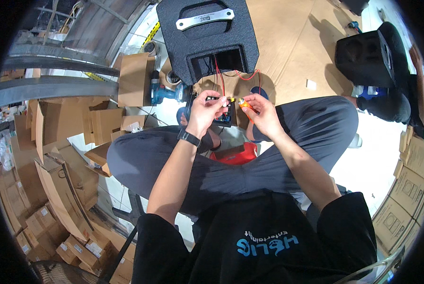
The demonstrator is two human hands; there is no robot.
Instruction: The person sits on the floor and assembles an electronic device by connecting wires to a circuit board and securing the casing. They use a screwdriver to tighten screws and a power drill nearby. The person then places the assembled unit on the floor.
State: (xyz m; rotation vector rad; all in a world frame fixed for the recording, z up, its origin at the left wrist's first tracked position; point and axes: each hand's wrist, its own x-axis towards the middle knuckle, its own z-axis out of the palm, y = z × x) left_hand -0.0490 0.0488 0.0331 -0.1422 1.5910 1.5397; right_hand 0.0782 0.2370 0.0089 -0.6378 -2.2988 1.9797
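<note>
The left hand (206, 112) has its fingertips pinched on the red wires (222, 84) near their lower end; the right hand (267, 116) curls round an orange tube (244, 105), metal tip just beside them. Done well, this probably wants slack wires, steady wrists and that tip clear of the dark circuit module (226, 119) below. Beyond, the black speaker cabinet (210, 41) sits toward the brown sheet's (287, 52) left edge.

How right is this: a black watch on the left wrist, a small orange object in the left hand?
Wrong hand: the head view shows the small orange object in the right hand. The black watch is indeed on the left wrist.
</note>
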